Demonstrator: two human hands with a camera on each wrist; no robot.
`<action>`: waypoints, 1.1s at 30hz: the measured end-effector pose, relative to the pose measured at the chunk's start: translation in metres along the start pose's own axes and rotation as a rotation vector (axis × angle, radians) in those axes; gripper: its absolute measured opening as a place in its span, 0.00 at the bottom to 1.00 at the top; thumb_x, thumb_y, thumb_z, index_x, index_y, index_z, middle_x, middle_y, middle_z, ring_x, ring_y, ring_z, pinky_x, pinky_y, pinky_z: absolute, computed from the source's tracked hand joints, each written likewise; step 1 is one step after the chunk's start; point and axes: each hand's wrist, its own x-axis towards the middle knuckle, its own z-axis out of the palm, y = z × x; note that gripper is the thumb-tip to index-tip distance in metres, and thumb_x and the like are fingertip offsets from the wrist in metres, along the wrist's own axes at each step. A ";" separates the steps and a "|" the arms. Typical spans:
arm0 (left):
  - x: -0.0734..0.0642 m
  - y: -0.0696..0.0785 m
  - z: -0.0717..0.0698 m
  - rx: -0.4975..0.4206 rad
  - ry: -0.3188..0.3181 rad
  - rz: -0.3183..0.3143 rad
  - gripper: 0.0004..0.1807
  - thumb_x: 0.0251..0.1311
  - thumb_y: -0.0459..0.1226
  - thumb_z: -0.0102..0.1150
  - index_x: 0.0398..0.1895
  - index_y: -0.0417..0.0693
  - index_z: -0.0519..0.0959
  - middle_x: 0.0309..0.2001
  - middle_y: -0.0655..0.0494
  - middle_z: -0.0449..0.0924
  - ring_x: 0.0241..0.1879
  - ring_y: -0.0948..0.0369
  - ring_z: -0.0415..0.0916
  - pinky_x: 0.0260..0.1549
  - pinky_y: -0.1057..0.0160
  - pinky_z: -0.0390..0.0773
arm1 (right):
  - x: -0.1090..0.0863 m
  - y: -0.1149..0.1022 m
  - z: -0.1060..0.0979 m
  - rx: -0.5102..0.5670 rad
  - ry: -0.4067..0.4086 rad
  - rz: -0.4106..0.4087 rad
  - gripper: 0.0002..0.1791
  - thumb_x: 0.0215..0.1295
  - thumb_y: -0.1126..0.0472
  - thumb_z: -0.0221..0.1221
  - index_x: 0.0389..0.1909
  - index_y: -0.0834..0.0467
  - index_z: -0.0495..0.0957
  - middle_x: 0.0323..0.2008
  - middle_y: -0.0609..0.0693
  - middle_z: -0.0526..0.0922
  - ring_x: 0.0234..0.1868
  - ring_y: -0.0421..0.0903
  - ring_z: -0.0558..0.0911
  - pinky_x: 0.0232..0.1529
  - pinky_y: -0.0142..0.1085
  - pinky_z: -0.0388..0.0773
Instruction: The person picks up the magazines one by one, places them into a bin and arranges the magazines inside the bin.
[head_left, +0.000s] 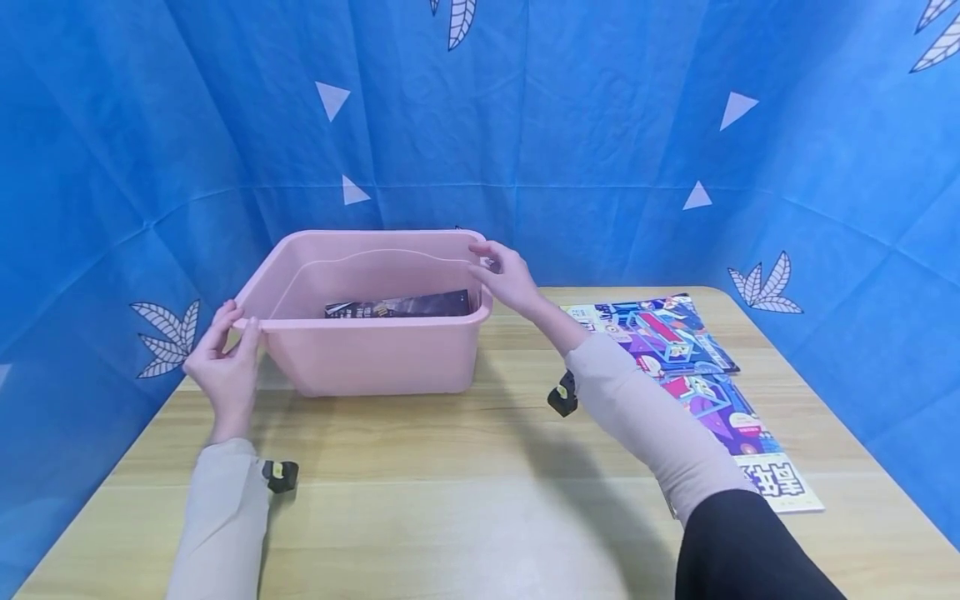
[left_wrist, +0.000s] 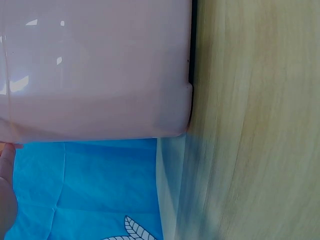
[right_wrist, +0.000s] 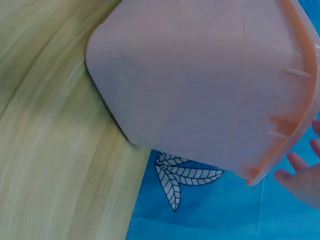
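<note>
The bin [head_left: 375, 358] is standing upright on the table [head_left: 420, 533], left of the magazines [head_left: 660, 333], with a dark book [head_left: 405, 306] lying inside. The hands are working well apart: the left hand [head_left: 225, 367] is pinching the bin's near left corner at the rim, while the right hand [head_left: 513, 279] is hovering at the right end, its fingers spread and not closing on anything (whether any fingertip is touching the plastic, I cannot tell).

The bin is looking like thin, stiff moulded plastic, probably light for its bulk, with the book adding a little weight and being free to slide about. Its glossy walls are tapering toward the base, so palms pressing flat on them would likely be slipping. The rim is offering the better hold, curling outward with ribs showing beneath it. Fingers hooking under it midway along both short ends would be sharing the load evenly; a corner pinch alone would probably be tipping or twisting it.
</note>
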 end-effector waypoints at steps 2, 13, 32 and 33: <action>0.000 0.000 0.000 0.001 -0.002 -0.001 0.15 0.48 0.31 0.63 0.41 0.34 0.80 0.48 0.49 0.77 0.52 0.59 0.71 0.39 0.70 0.75 | -0.003 0.001 -0.004 -0.002 0.012 -0.009 0.19 0.61 0.66 0.54 0.53 0.67 0.69 0.53 0.61 0.72 0.54 0.53 0.71 0.54 0.38 0.69; 0.001 -0.001 0.000 0.032 0.009 0.009 0.14 0.48 0.30 0.62 0.41 0.34 0.80 0.48 0.49 0.77 0.52 0.59 0.71 0.41 0.66 0.75 | -0.019 0.018 -0.025 -0.095 0.006 0.001 0.20 0.62 0.61 0.54 0.54 0.65 0.69 0.54 0.57 0.72 0.58 0.50 0.66 0.57 0.41 0.64; -0.001 -0.001 0.001 0.025 0.005 -0.002 0.14 0.49 0.31 0.62 0.41 0.35 0.80 0.49 0.49 0.76 0.52 0.59 0.70 0.42 0.65 0.74 | -0.055 0.070 -0.060 -0.231 -0.035 -0.017 0.22 0.63 0.58 0.53 0.54 0.67 0.68 0.55 0.61 0.69 0.58 0.54 0.64 0.58 0.47 0.61; -0.001 -0.001 0.000 0.026 0.005 -0.001 0.15 0.49 0.31 0.62 0.41 0.35 0.80 0.49 0.49 0.76 0.52 0.59 0.70 0.42 0.65 0.74 | -0.057 0.072 -0.062 -0.237 -0.036 -0.015 0.22 0.63 0.58 0.53 0.54 0.67 0.68 0.55 0.60 0.69 0.58 0.53 0.64 0.58 0.47 0.61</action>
